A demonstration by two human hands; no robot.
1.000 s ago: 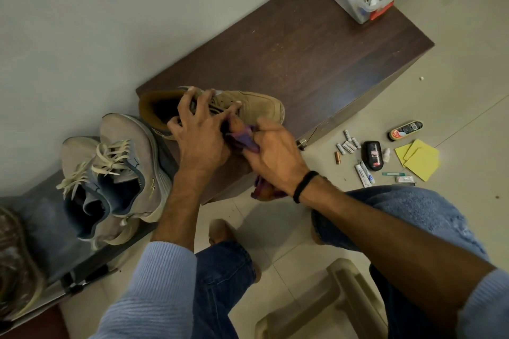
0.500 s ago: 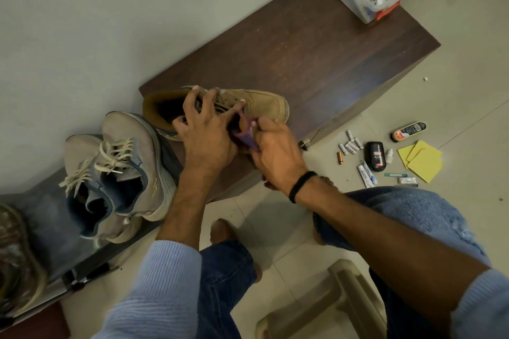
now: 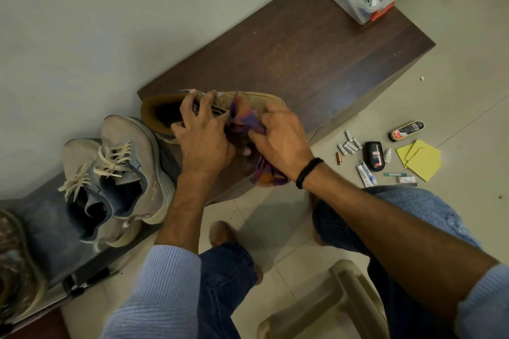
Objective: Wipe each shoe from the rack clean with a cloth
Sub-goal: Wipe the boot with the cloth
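Two hands work the shoe point(image 3: 161, 115) on the cabinet point(image 3: 303, 58): left hand point(image 3: 205, 137) grips its laces to steady it, right hand point(image 3: 282, 136) clutches the cloth point(image 3: 245, 120) against the upper, where firm heel-to-toe strokes probably serve best.

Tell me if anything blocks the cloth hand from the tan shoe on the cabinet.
Nothing visible does. The right hand holds the cloth straight against the tan shoe near its toe. The left hand grips the shoe at the laces, beside the cloth rather than in its way.
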